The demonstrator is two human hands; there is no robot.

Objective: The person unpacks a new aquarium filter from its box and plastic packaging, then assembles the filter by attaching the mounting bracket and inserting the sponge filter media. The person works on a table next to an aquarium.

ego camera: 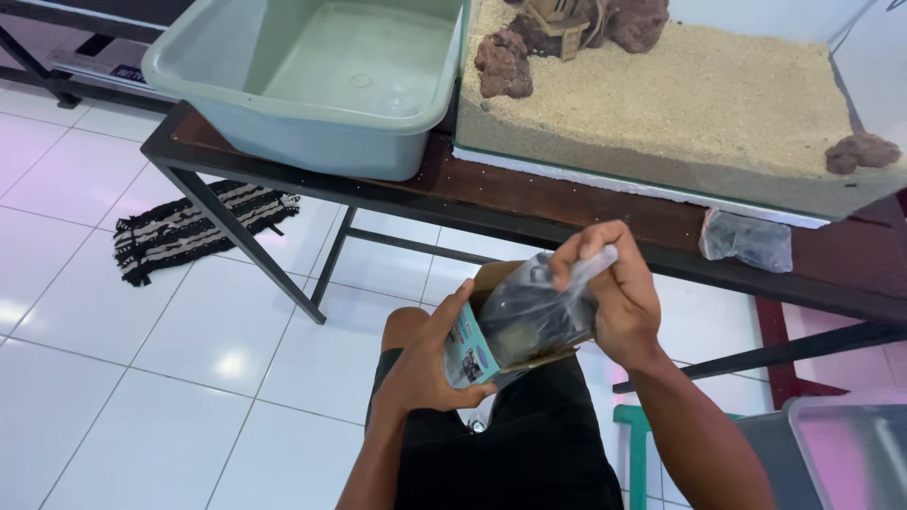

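**Both hands on a small box and its plastic bag**

In the head view, I see the left hand (430, 364) at lower centre of the frame, wrapped around the side of a small cardboard box (477, 351) with a teal printed face, holding it above the lap. The right hand (619, 297), just right of centre, is closed in a pinch on the top of a clear plastic bag (543, 307) with something dark inside; the bag sits in the open end of the box. I cannot tell what the dark thing is.

Above the hands, across the upper frame, runs a dark desk (529, 203). On it at upper left stands a pale green tub (283, 123), and at upper right a glass tank (690, 109) with sand and reddish rocks (501, 61). A second small bag (746, 241) lies on the desk at right. A striped mat (179, 231) lies on the white tiled floor (142, 378) at left.
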